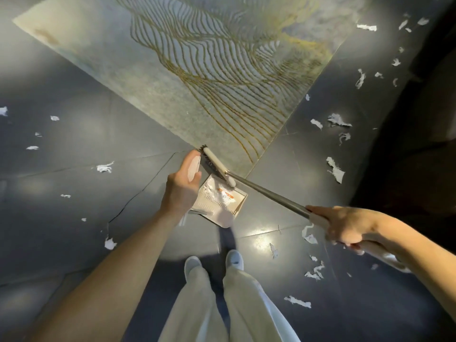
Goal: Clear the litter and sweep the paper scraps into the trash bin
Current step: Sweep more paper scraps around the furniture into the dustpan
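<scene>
My left hand (181,188) grips the pale upright handle (194,166) of a beige dustpan (238,202) that sits on the dark tiled floor just ahead of my feet. White and orange litter (223,192) lies inside the pan. My right hand (345,225) holds the long broom handle (269,193) at its pale grip. The broom head (217,165) rests at the pan's far edge, by the rug corner. Torn white paper scraps lie around: to the right (335,170), near my right hand (308,234), and to the left (104,167). No trash bin is in view.
A large grey-green rug (187,77) with gold wavy lines covers the floor ahead. Dark furniture (429,134) borders the right side, with several scraps (360,79) along it. My feet (212,264) stand just behind the dustpan.
</scene>
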Demonstrator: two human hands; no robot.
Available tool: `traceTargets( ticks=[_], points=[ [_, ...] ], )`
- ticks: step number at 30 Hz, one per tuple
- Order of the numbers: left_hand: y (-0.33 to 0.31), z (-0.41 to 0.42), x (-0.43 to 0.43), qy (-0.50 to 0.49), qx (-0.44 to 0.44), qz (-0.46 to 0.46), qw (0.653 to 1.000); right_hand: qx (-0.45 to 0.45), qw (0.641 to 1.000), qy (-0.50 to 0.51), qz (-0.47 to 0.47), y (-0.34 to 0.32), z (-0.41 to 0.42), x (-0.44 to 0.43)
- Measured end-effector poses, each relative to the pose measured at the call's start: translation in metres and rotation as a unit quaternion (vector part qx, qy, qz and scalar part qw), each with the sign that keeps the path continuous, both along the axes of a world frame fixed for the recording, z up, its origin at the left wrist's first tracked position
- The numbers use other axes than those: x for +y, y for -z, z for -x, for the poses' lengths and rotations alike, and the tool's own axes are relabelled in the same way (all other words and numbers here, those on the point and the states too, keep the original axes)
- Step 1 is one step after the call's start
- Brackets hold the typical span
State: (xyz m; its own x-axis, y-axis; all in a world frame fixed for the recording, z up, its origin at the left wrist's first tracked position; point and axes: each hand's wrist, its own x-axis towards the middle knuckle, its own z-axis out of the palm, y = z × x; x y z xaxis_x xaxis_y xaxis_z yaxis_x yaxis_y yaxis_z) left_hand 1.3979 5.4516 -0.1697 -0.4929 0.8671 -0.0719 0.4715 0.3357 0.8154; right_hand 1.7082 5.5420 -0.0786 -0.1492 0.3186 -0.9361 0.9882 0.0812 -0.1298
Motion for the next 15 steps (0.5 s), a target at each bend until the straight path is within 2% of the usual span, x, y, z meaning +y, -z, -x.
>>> traceTargets(
  ticks=[6, 11, 15],
  points=[
    [-0.001, 0.014, -0.039, -0.075, 0.019, 0.062, 0.995, -0.015, 0.997, -0.055, -0.046, 0.029, 0.044, -0.003],
    [-0.001, 0.029, -0.055, -0.136, 0.018, 0.065, 0.988, 0.004, 0.991, -0.136, 0.001, 0.056, 0.100, -0.030],
    [0.004, 0.045, -0.091, -0.190, 0.019, 0.055, 0.980, 0.015, 0.982, -0.178, 0.054, 0.036, 0.134, -0.019]
  ],
)
